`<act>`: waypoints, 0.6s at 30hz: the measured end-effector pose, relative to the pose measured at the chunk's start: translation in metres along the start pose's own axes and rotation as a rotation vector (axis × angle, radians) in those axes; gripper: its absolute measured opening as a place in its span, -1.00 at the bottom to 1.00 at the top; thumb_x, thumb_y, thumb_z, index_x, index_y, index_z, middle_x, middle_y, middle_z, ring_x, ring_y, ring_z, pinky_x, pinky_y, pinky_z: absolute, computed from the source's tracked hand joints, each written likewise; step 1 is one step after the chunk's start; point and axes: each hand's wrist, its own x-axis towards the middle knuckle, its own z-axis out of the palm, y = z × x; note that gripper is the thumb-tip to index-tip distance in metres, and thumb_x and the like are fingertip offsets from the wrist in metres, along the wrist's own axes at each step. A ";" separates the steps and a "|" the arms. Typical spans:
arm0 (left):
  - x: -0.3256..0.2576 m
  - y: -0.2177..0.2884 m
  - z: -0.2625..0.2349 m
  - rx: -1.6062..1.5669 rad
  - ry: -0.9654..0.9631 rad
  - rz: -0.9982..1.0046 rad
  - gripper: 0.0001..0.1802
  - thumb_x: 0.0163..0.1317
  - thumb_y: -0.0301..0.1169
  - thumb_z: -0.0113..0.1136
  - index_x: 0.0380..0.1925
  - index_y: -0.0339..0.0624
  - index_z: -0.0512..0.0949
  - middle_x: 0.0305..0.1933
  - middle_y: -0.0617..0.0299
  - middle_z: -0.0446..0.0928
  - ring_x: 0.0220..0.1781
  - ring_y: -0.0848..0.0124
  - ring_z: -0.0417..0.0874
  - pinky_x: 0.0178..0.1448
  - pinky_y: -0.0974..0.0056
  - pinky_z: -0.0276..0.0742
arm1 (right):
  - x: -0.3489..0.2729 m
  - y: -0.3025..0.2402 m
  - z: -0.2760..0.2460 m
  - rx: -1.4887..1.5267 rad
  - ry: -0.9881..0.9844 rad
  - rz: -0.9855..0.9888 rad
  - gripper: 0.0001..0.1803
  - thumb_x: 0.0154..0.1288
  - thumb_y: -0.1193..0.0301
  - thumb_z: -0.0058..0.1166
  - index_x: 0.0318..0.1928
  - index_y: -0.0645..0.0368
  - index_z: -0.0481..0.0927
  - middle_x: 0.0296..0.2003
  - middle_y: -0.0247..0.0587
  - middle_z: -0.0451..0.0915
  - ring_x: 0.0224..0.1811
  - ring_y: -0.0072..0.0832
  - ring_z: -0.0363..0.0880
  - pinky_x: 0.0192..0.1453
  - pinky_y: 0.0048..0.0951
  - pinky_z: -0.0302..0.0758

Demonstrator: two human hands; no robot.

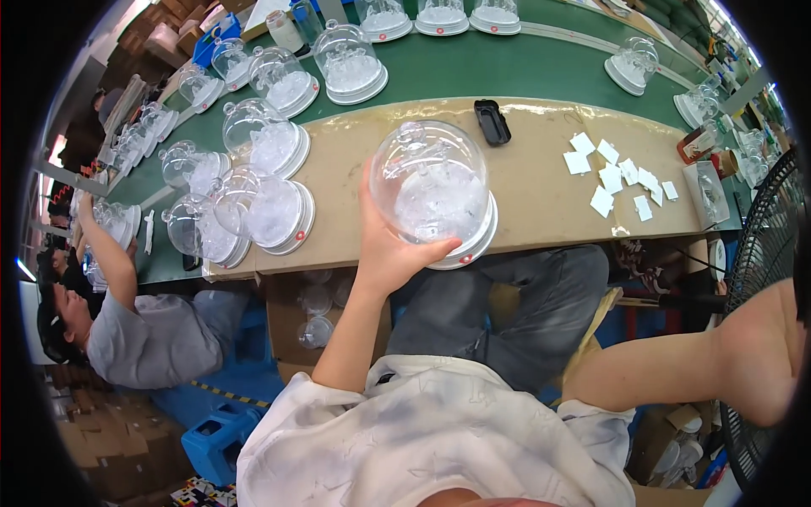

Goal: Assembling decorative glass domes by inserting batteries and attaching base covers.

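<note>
Brown worktop (528, 198), held clear dome (429, 169), white base (487, 235), red label (467, 258), seemingly unreadable

Your clear dome (427, 160): smooth, high gloss; glass or plastic, can't tell which. White base (481, 243) below it: smooth, slight sheen. White filling (435, 207) inside: rough, flaky-looking. Your brown board (532, 198): papery, mostly matt, shiny film (541, 106) along its far edge. Green tabletop (549, 72): smooth. Black tray (492, 122): glossy plastic. Your grey trousers (545, 296): matt cloth.
</note>
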 end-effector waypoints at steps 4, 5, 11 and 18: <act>0.008 0.014 0.020 0.332 -0.016 0.060 0.36 -0.33 -0.40 0.63 0.43 -0.29 -0.12 0.35 -0.06 0.18 0.39 0.14 0.28 0.44 0.09 0.23 | -0.116 0.033 0.033 -1.475 -0.816 0.317 -0.26 0.26 0.08 0.09 0.21 0.47 0.33 0.21 0.23 0.37 0.29 0.04 0.28 0.47 0.05 0.07; 0.005 0.013 0.022 0.412 -0.036 0.003 0.36 -0.33 -0.40 0.63 0.43 -0.30 -0.12 0.35 -0.06 0.18 0.39 0.14 0.28 0.44 0.10 0.22 | -0.113 0.051 0.066 -0.900 -0.793 0.383 -0.17 0.31 0.03 0.06 0.30 0.49 0.20 0.33 0.25 0.19 0.42 0.05 0.08 0.51 0.04 -0.09; -0.003 -0.007 -0.016 0.002 -0.058 -0.062 0.31 -0.33 -0.41 0.63 0.41 -0.26 -0.06 0.36 -0.02 0.18 0.42 0.19 0.26 0.50 0.07 0.17 | -0.048 0.060 0.010 0.053 0.013 0.417 -0.48 0.52 0.27 -0.39 0.10 0.50 0.46 0.04 0.16 0.56 0.19 -0.09 0.48 0.36 -0.20 0.28; -0.001 -0.010 -0.017 -0.062 -0.021 -0.047 0.34 -0.33 -0.36 0.66 0.42 -0.25 -0.08 0.37 0.02 0.14 0.42 0.13 0.24 0.49 0.03 0.16 | -0.148 0.074 0.002 0.263 -0.050 0.886 -0.59 0.54 0.31 -0.26 -0.51 0.20 0.32 -0.55 -0.27 0.33 -0.43 -0.47 0.29 -0.26 -0.42 0.26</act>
